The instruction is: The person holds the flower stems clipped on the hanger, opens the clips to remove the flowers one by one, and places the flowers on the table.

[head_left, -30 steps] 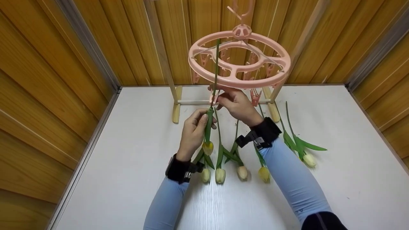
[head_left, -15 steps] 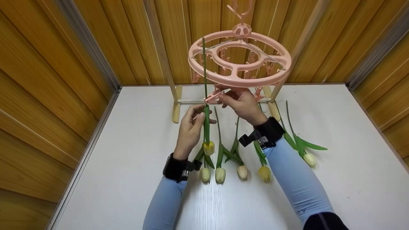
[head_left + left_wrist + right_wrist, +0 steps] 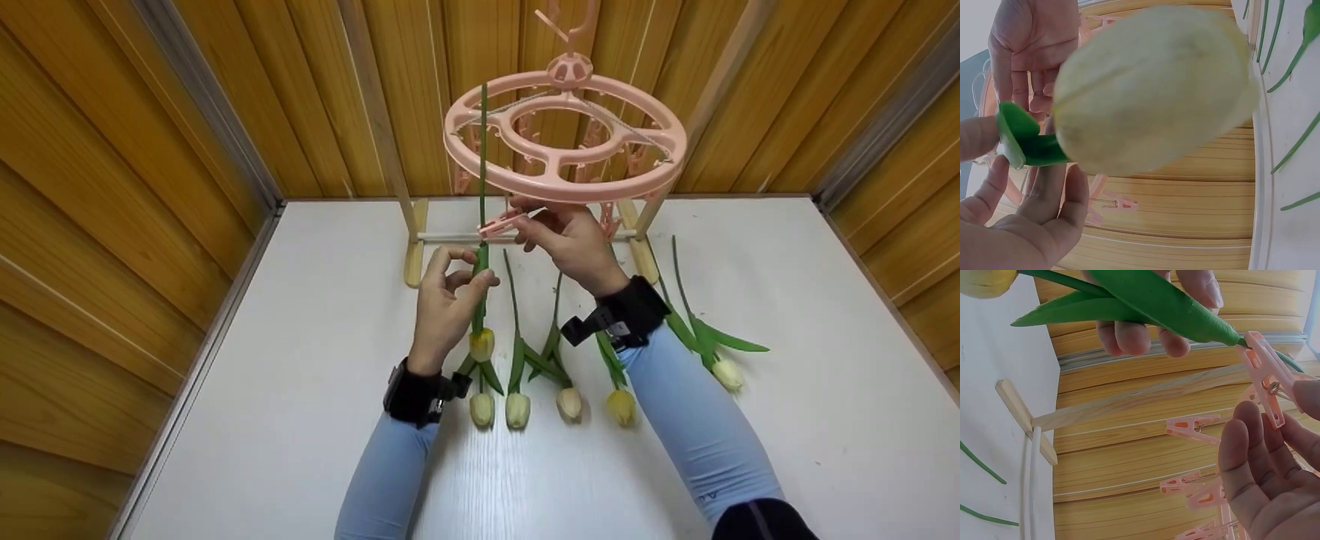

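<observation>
Wood-panelled booth (image 3: pixel 187 150), white tabletop (image 3: pixel 300 375)

Head view looks down from above at the white table (image 3: pixel 300 375), drying rack (image 3: pixel 564 142) upper centre. Both wrist views sit very close, facing upward at the wood wall; all share the held tulip (image 3: pixel 481 300) and clip (image 3: pixel 1264 374).

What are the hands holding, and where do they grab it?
The left hand pinches the tulip by its leaf, just above the bloom. The right hand pinches the tail of the pink clip clamped on the stem.
</observation>
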### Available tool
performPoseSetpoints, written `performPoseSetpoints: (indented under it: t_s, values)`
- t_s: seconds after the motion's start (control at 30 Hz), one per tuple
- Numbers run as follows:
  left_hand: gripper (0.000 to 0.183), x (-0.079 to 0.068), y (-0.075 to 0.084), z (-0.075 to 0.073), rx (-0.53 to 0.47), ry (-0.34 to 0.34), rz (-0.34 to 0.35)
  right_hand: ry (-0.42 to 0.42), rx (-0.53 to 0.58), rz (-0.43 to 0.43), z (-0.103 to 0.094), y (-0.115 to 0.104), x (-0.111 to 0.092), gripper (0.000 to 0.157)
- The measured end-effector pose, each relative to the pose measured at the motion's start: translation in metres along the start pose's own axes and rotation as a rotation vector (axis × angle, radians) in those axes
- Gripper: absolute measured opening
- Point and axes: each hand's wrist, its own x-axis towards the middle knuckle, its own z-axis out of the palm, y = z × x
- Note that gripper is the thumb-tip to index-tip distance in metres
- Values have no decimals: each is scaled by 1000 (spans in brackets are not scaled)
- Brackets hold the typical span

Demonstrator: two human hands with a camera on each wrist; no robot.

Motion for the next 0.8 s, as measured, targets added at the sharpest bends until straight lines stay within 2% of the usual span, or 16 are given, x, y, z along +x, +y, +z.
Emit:
performPoseSetpoints:
  t_s: [0.23,0.5,0.8]
  values:
    - [19,1,-3,-1,7,2,14,3,-13,-15,0,0,-1,26]
    - [20,1,-5,-1,6,14,25,-1,4,22,0,-2,-3,28]
    - [20,2,-7,-2,164,43,67,11,-47,15,1,-3,-4,32]
